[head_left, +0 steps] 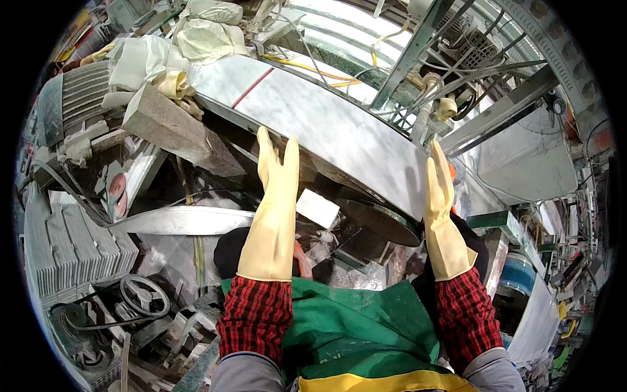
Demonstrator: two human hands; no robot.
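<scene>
A long white-grey marble slab (326,117) slants across the view ahead of me, a thin red line crossing its left part. My left hand (277,163), in a cream rubber glove, has its fingers stretched out at the slab's near edge; whether it touches cannot be told. Beside the slab's right end my right hand (442,189), gloved the same way, is raised with straight fingers, seen edge-on. Neither hand shows anything held. Below the slab, between my hands, are a small white block (317,208) and a dark round disc (382,222).
A rough squared beam (176,130) lies left of the slab. Stacked grey strips (78,242) and a handwheel (144,297) are at far left. A metal frame (415,52) with cables stands beyond the slab. A blue container (517,274) sits at right.
</scene>
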